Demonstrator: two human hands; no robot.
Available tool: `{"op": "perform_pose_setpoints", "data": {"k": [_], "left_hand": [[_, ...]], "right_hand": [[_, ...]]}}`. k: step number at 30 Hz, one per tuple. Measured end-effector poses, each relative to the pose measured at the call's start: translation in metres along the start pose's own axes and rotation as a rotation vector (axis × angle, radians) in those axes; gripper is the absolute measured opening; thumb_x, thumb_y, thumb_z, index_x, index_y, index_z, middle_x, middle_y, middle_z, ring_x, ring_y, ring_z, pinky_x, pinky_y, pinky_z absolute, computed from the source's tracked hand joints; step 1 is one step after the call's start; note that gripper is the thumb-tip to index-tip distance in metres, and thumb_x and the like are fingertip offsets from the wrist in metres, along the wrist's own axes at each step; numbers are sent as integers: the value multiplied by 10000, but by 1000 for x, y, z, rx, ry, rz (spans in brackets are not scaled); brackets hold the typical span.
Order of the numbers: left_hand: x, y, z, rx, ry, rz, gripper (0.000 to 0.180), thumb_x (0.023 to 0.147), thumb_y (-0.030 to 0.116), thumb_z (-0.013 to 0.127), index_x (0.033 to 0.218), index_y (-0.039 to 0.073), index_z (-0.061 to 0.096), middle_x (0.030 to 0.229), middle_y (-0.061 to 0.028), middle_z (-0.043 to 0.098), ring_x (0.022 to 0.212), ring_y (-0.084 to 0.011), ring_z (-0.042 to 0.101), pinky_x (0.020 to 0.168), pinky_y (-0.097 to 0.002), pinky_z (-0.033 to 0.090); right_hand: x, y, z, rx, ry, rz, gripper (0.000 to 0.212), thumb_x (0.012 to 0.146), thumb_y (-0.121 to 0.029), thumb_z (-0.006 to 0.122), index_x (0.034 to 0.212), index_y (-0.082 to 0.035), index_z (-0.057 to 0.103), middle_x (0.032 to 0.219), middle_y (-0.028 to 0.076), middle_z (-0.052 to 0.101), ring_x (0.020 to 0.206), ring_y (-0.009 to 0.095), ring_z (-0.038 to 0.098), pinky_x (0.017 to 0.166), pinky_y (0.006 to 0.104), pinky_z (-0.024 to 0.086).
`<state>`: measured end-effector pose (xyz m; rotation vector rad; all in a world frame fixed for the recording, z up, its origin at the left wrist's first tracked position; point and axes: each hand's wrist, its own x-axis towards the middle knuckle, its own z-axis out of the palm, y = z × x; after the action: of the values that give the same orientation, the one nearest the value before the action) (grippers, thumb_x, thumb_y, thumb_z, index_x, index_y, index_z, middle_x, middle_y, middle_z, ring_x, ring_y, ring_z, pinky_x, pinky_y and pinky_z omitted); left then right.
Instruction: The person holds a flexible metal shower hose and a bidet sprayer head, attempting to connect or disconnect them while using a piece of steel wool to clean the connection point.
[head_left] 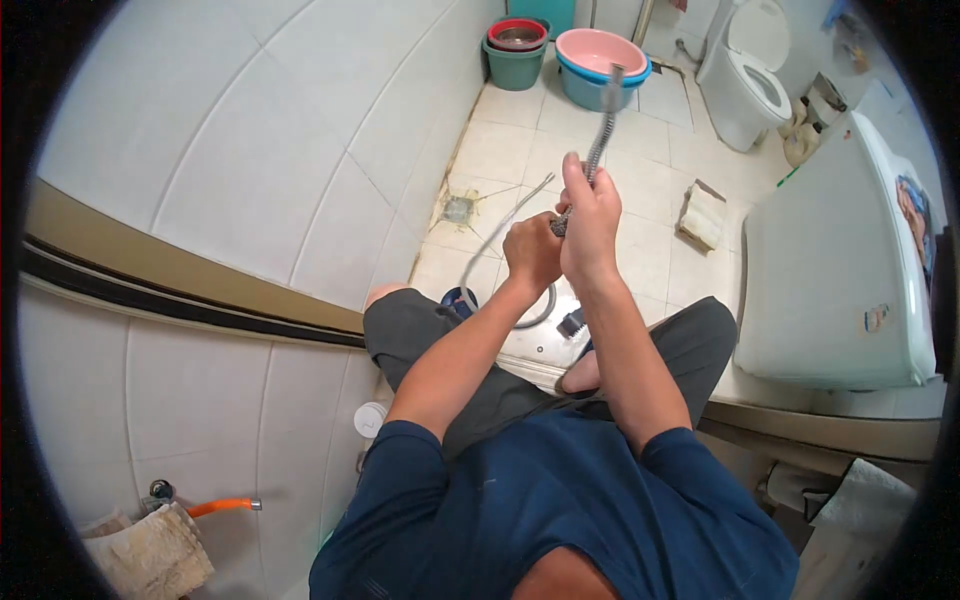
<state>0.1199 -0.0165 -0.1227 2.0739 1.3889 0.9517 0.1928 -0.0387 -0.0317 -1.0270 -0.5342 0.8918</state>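
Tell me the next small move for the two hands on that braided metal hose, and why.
Probably steady the hose with the right hand and turn the end fitting with the left hand. Both hands grip the braided hose close together at its fitting, one end sticks up free, and the rest loops down to the tiled floor, so nothing else holds it.

Both forearms reach forward, left hand and right hand fisted side by side.
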Motion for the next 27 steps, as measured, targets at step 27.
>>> {"op": "perform_pose_setpoints", "data": {"k": [27], "left_hand": [[18, 81, -90, -627, -626, 53, 233, 834, 213, 747, 771, -10, 721, 666, -153, 705, 609, -248, 669, 628, -390, 534]], "right_hand": [[32, -106, -23, 481, -1310, 410, 574, 1103, -618, 308, 757, -180, 444, 605, -67, 309, 534, 105, 253, 522, 293, 235]]}}
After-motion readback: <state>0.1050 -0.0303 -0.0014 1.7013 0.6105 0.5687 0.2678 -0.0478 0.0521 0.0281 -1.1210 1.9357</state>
